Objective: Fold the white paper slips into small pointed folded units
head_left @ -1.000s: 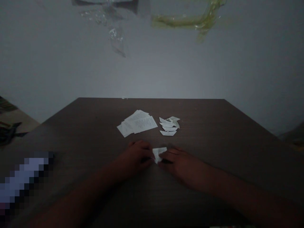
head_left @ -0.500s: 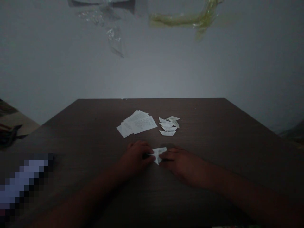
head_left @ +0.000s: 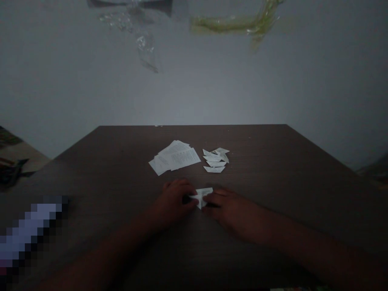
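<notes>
A small folded piece of printed white paper (head_left: 201, 197) lies on the dark wood table (head_left: 257, 161), pointed at its lower end. My left hand (head_left: 176, 200) presses on its left side, and my right hand (head_left: 224, 206) holds its right side, fingertips on the fold. Part of the paper is hidden under my fingers. Beyond my hands lie a loose stack of printed paper sheets (head_left: 174, 157) and, to its right, a small pile of folded paper pieces (head_left: 214, 161).
The table's far edge meets a grey wall (head_left: 194, 89), with crinkled clear plastic (head_left: 145, 46) and a yellowish strip (head_left: 233, 26) above. A pixelated blurred patch (head_left: 30, 234) covers the lower left. Dark objects (head_left: 10, 171) lie on a surface beyond the table's left side.
The paper between my hands has gone from a narrow upright shape to a wider pointed one. My right fingers have moved slightly left over it. The stack and pile stay in place.
</notes>
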`<state>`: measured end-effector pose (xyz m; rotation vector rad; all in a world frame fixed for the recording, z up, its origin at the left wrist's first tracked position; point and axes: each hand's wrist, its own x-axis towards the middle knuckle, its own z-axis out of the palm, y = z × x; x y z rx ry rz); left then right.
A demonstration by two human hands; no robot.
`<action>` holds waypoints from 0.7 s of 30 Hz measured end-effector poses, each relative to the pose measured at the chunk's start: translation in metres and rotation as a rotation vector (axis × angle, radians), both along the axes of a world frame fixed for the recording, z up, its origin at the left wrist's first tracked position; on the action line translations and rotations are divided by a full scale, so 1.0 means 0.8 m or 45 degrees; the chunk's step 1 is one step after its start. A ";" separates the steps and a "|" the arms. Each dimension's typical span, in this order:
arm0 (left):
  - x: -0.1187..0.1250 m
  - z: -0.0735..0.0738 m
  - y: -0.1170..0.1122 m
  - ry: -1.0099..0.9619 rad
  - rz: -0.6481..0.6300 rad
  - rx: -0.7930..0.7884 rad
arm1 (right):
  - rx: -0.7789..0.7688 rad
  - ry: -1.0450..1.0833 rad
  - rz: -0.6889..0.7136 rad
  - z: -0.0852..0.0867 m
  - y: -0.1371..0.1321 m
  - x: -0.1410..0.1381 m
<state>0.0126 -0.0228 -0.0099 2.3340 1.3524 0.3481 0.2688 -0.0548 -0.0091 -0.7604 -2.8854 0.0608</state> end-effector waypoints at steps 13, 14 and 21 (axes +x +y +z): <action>0.008 0.009 0.002 0.059 0.017 -0.090 | -0.180 0.034 -0.038 0.007 0.003 0.000; 0.008 0.009 0.002 0.057 0.016 -0.087 | -0.253 0.100 -0.038 0.007 0.006 0.003; 0.009 0.005 0.001 0.061 0.019 -0.075 | -0.349 0.213 -0.088 0.011 0.008 0.007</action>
